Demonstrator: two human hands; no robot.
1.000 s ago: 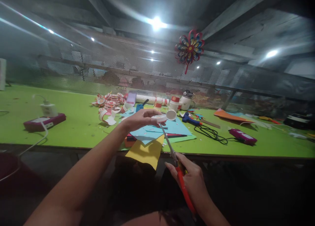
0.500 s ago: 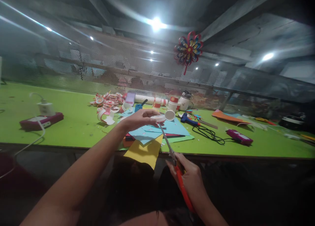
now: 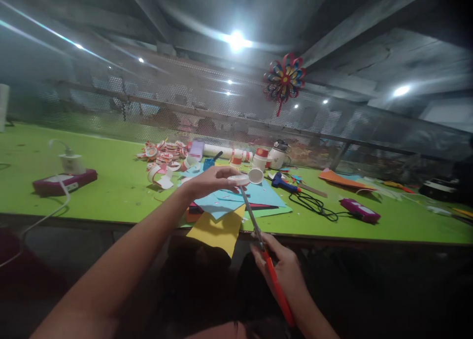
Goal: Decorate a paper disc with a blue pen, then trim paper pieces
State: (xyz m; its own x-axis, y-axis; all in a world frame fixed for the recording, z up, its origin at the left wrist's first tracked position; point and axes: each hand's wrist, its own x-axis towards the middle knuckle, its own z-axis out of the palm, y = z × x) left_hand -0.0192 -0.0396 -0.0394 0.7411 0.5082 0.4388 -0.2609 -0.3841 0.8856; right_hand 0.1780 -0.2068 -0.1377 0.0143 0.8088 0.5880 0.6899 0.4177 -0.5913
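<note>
My left hand [image 3: 210, 180] reaches out over the green table [image 3: 111, 186] and pinches a small white paper ring [image 3: 238, 180] between its fingers. My right hand [image 3: 283, 270] is closed round the red handles of a pair of scissors [image 3: 264, 250]. The scissors' blades point up and away, with their tips at the white ring. Under both hands lies a stack of coloured paper sheets [image 3: 236, 201], blue on top, with a yellow sheet [image 3: 218, 230] hanging over the table's near edge.
A pile of red-and-white paper rings [image 3: 162, 154] lies at the back left. A white cup [image 3: 255, 175], a blue glue gun [image 3: 283, 182] with a black cable, a white tube and small pots stand behind the sheets. A charger sits at left. A paper pinwheel [image 3: 284, 78] hangs on mesh.
Hands and scissors hold almost the same pose. The whole view has shifted a little as my head moved.
</note>
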